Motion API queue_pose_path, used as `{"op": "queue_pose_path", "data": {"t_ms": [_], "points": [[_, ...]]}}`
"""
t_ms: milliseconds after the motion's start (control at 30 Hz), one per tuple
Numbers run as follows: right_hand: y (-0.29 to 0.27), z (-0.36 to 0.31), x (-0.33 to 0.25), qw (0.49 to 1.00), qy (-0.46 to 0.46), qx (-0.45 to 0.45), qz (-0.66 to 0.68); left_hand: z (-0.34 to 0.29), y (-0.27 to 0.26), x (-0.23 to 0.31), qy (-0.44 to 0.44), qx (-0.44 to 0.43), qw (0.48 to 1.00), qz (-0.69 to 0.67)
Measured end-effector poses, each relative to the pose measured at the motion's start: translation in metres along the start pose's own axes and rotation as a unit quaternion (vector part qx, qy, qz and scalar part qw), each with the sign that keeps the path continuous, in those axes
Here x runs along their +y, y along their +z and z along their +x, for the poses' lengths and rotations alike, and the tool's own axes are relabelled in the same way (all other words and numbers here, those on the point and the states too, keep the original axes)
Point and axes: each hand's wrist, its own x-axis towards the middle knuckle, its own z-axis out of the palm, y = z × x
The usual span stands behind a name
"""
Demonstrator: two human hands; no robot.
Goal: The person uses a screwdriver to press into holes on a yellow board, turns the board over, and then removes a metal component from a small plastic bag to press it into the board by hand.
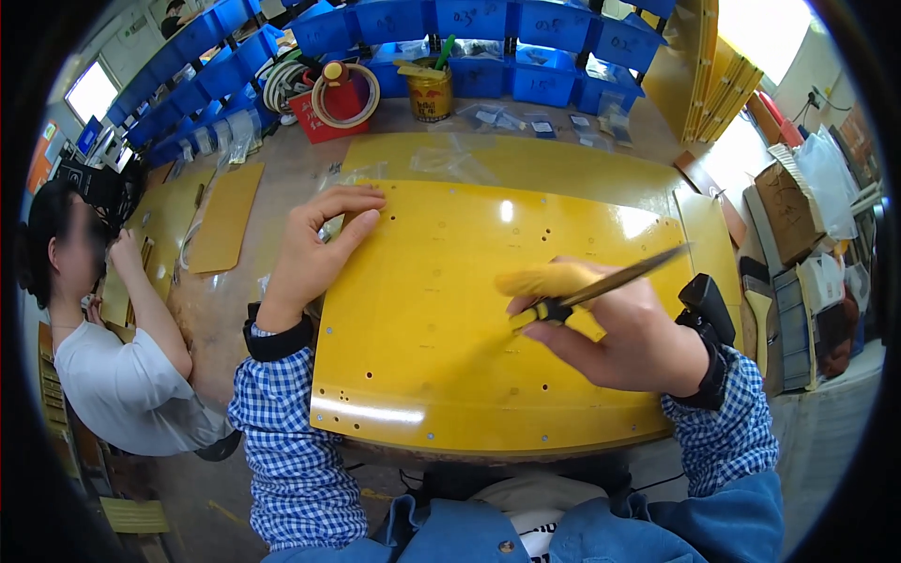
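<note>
Yellow panel [450,357] (left hand [314,253] flat)

yellow panel [441,310], blue bins [469,19], blue-checked sleeves [291,441]

Glossy yellow drilled panel [432,319] flat on workbench (yellow-handled tool [587,286] above)
</note>
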Motion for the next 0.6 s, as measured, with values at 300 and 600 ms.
{"op": "queue_pose_path", "data": {"t_ms": [300, 600], "points": [[0.0028, 0.0023, 0.0057, 0.994, -0.076, 0.077, 0.014, 0.0021, 0.0013, 0.0017, 0.003, 0.003, 1.0, 0.002], [0.0046, -0.0001, 0.0103, 0.997, -0.057, 0.05, 0.02, 0.001, 0.0009, 0.0014, 0.0, 0.002, 1.0, 0.003]]}}
